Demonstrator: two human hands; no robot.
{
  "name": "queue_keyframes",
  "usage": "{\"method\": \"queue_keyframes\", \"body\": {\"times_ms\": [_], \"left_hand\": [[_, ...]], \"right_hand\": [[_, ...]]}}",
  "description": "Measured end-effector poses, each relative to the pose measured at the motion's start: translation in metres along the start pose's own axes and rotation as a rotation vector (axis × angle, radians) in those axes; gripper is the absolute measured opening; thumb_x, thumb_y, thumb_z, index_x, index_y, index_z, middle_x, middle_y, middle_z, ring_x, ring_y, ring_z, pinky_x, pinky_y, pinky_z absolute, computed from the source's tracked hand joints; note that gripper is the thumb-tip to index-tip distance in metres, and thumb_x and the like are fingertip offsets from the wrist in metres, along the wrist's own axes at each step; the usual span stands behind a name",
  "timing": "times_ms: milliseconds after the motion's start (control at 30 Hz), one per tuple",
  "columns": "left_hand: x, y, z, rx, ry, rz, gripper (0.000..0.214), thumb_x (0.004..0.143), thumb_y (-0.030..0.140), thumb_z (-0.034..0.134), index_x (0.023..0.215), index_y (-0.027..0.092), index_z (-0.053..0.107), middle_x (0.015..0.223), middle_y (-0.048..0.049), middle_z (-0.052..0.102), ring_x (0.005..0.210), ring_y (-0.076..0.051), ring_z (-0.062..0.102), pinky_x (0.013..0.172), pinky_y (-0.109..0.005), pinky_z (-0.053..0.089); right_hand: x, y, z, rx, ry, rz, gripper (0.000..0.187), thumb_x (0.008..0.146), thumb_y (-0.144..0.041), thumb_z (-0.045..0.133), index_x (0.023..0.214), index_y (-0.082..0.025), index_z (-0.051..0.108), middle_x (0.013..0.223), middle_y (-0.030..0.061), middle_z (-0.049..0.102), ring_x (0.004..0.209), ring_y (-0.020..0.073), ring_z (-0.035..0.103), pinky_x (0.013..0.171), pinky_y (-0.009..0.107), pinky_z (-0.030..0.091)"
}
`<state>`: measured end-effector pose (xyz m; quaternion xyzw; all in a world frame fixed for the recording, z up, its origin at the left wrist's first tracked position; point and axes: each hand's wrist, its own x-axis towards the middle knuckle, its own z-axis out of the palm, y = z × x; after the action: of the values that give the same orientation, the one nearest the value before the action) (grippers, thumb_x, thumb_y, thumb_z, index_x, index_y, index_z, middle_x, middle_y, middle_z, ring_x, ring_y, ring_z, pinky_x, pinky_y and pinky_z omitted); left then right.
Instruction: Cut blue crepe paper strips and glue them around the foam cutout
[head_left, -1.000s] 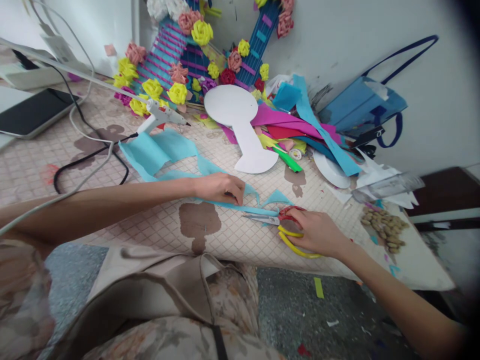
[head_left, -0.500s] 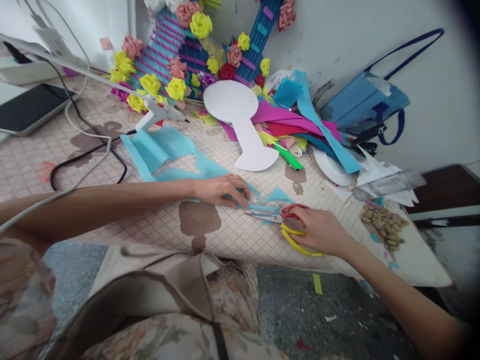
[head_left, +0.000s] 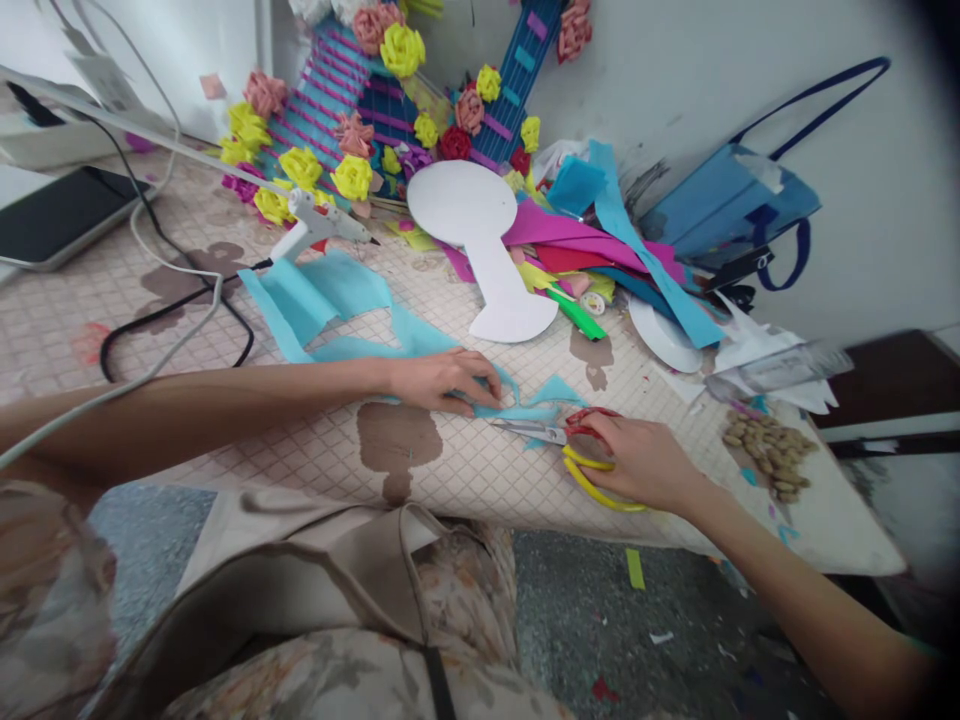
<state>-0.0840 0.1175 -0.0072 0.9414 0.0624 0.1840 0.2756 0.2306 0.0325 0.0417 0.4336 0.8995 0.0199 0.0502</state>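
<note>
My right hand [head_left: 645, 460] grips a pair of scissors [head_left: 536, 431] with red and yellow handles, the blades pointing left and lying low over the table. My left hand [head_left: 457, 383], fingers bent and pressed together, holds a light blue strip of paper [head_left: 540, 412] down at the table, just left of the blade tips. Small blue offcuts lie around the blades. More light blue paper [head_left: 352, 290], like crepe paper, spreads behind my left forearm. Whether the blades touch the strip I cannot tell.
Behind my hands lies a white card cutout [head_left: 510, 280]. A glue gun [head_left: 307, 228] with cables stands to its left. Coloured paper strips [head_left: 570, 240], a clear bottle [head_left: 780, 370], peanuts [head_left: 772, 455] and a blue bag [head_left: 735, 205] are on the right. Paper roses [head_left: 300, 167] line the back.
My left fingers have lifted back slightly from the blade tips, and more of the blue strip shows above the blades. The scissors have hardly moved.
</note>
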Motion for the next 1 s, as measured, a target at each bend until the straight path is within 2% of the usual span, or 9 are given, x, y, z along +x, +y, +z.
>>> {"method": "queue_keyframes", "body": {"times_ms": [600,1000], "left_hand": [[0.0,0.0032,-0.0009,0.03,-0.024,-0.029,0.032,0.09,0.031,0.053,0.121,0.029,0.063,0.119,-0.0101,0.061,0.114,-0.025,0.052,0.099,-0.039,0.034],[-0.0007,0.0051,-0.0024,0.03,-0.049,-0.037,0.032,0.092,0.031,0.051,0.122,0.033,0.062,0.122,-0.0088,0.059,0.116,-0.025,0.05,0.098,-0.038,0.034]], "right_hand": [[0.0056,0.0011,-0.0003,0.06,-0.023,-0.025,0.036,0.079,-0.045,0.059,0.106,-0.021,0.054,0.109,0.0055,0.069,0.084,0.0231,0.069,0.067,0.033,0.051],[0.003,0.0035,-0.0008,0.016,-0.006,-0.036,0.035,0.08,-0.046,0.058,0.104,-0.022,0.055,0.109,0.0056,0.07,0.084,0.0227,0.069,0.067,0.033,0.051]]}}
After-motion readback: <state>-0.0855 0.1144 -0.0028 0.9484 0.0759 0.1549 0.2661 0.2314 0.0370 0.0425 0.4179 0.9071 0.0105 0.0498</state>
